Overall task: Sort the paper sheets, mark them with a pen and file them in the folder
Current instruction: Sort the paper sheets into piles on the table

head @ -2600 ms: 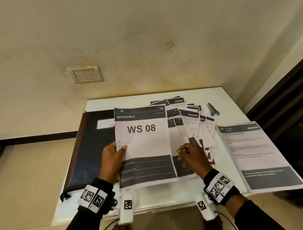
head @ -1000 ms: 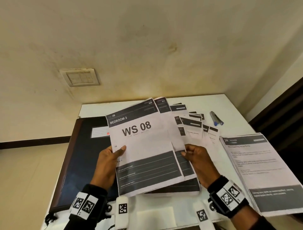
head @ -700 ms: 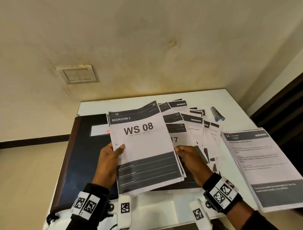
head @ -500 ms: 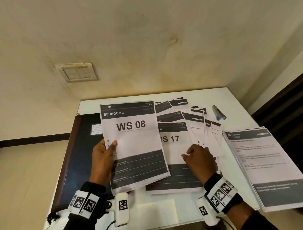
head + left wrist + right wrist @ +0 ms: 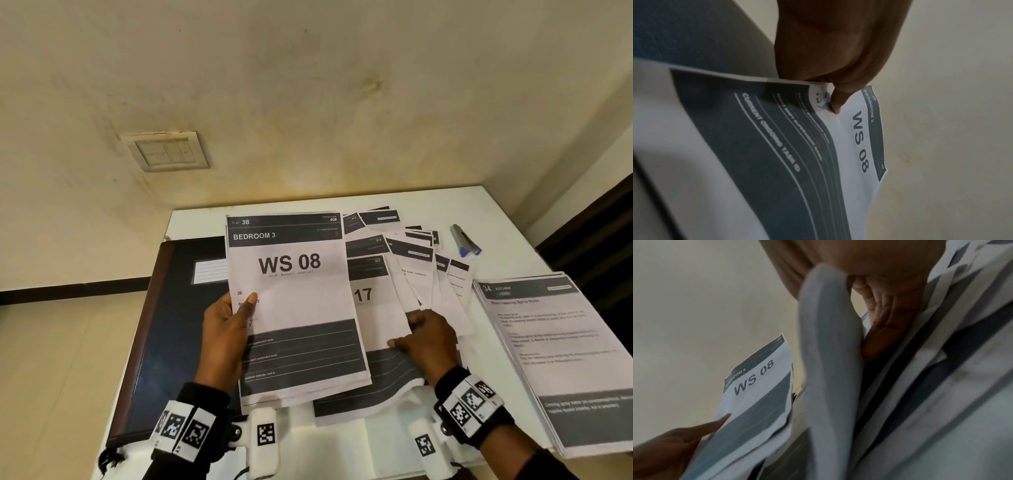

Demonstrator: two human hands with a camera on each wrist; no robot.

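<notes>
We're mid-sort: left hand [image 5: 226, 329] grips the WS 08 stack [image 5: 294, 308] over the closed folder [image 5: 171, 325]; right hand [image 5: 428, 339] pinches a sheet [image 5: 376, 315] on the desk [image 5: 496, 219]. Pen [image 5: 466, 241] unused; marking and filing remain.

**What I wear at the worktop**

Black sleeves [image 5: 205, 394] reach both wrists. Each wrist carries a black band [image 5: 447, 380] set with white tiles [image 5: 197, 432] printed with black square codes, plus a white pod [image 5: 264, 435] bearing one code. My left grip [image 5: 226, 329] and right grip [image 5: 428, 339] are bare.
</notes>
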